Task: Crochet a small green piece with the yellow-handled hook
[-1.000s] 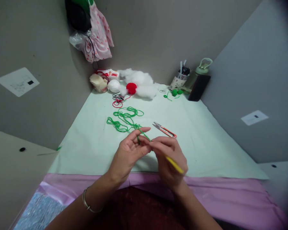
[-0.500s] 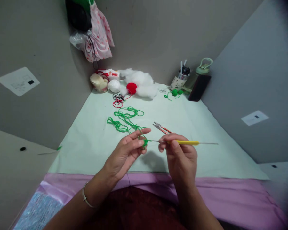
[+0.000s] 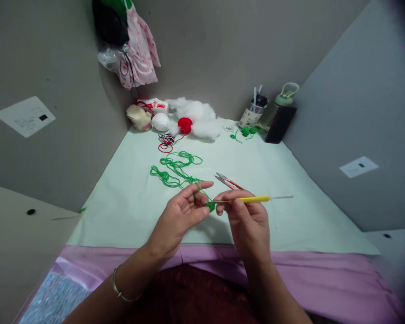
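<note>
My left hand (image 3: 180, 218) pinches a small green crochet piece (image 3: 210, 206) between thumb and fingers, with its index finger stretched out and green yarn running over it. Closed around the yellow handle of a crochet hook (image 3: 253, 199) is my right hand (image 3: 249, 220). The hook's metal tip meets the green piece, though the exact stitch is too small to make out. Loose green yarn (image 3: 178, 168) lies in loops on the table just beyond my left hand. Thread snips (image 3: 229, 181) with orange handles rest behind my right hand, partly covered by it.
At the back lie white stuffing (image 3: 202, 119), a red yarn ball (image 3: 185, 125), a white ball (image 3: 160, 121) and tangled yarn scraps (image 3: 166, 140). A pen cup (image 3: 249, 118), a green bottle (image 3: 269, 117), a dark phone (image 3: 281, 124) and small green pieces (image 3: 248, 131) stand or lie back right.
My right hand has moved left with the crochet hook, bringing it closer to my left hand. The green piece has shifted slightly right and down, and my left thumb now reaches further forward.
</note>
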Available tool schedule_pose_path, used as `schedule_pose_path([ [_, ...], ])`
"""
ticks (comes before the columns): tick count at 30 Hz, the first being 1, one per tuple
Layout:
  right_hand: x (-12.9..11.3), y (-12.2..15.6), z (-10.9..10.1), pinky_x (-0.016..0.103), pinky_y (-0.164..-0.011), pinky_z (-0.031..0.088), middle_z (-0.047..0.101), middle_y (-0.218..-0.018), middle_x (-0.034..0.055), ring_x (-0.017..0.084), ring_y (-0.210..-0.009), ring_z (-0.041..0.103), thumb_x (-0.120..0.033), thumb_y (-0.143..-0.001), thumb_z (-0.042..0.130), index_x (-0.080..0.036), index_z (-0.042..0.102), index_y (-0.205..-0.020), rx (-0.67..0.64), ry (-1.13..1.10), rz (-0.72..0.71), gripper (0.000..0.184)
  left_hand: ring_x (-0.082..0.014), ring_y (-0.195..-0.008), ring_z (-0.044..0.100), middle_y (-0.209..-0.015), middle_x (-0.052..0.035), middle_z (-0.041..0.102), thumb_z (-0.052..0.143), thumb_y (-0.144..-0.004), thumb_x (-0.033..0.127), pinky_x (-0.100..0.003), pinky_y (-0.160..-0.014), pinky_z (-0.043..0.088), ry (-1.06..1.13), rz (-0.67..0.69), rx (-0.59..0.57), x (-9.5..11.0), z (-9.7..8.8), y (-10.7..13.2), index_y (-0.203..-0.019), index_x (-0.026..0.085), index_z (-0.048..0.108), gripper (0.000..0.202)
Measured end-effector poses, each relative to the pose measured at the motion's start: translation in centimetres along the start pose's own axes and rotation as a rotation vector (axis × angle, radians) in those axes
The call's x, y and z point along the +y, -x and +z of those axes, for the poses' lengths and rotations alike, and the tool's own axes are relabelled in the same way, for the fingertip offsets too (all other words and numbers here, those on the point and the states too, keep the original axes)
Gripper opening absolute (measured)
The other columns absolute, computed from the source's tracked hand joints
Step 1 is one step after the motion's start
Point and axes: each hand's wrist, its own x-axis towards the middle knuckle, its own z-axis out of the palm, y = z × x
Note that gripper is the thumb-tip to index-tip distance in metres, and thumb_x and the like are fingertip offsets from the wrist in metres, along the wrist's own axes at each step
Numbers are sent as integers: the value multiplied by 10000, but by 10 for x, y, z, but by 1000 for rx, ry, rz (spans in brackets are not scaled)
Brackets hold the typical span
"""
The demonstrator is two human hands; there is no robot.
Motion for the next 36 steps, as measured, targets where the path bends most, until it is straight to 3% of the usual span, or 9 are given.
schedule_pose_path([
  [5, -5, 1, 0, 278, -720, 601, 797, -955, 42, 132, -754, 721, -273, -1042, 604, -231, 775, -1014, -30, 30, -30, 178, -94, -836, 551, -884, 16, 589, 801, -824, 163, -215, -832, 458, -31, 26, 29, 1, 0, 2, -1206, 265, 780, 397],
  [13, -11, 10, 1, 322, -785, 601, 774, -1047, 34, 147, -846, 714, -122, -1048, 515, -252, 730, -1110, -80, 356, -277, 258, -109, -878, 584, -885, 17, 588, 793, -836, 168, -225, -870, 499, -158, 92, 79, -1, 0, 3, -1241, 249, 741, 416],
  [18, -14, 10, -2, 367, -862, 588, 765, -1090, 63, 198, -1021, 717, -48, -1010, 517, -233, 698, -1166, -221, 559, -379, 302, -108, -850, 617, -847, 28, 623, 757, -826, 120, -241, -898, 519, -334, 222, 178, -4, 3, 4, -1216, 239, 738, 408],
  [22, -9, 10, -1, 378, -807, 591, 767, -1054, 60, 204, -960, 722, -50, -1007, 512, -237, 695, -1165, -176, 523, -431, 306, -114, -830, 635, -832, 28, 663, 746, -824, 100, -253, -891, 527, -476, 343, 213, -7, 4, 6, -1231, 262, 751, 438],
  [28, -4, 8, 4, 372, -767, 577, 762, -980, 41, 188, -870, 704, -104, -1039, 503, -258, 707, -1088, -83, 421, -375, 260, -135, -819, 657, -809, 21, 671, 817, -803, 178, -278, -868, 559, -347, 223, 210, -3, 5, 6, -1222, 250, 759, 429],
  [36, -6, 4, 3, 365, -783, 587, 763, -973, 34, 183, -879, 711, -98, -1038, 511, -281, 724, -1096, -113, 428, -353, 287, -149, -847, 639, -848, 9, 672, 837, -789, 193, -310, -914, 541, -281, 195, 215, 1, 4, 3, -1215, 232, 755, 436],
])
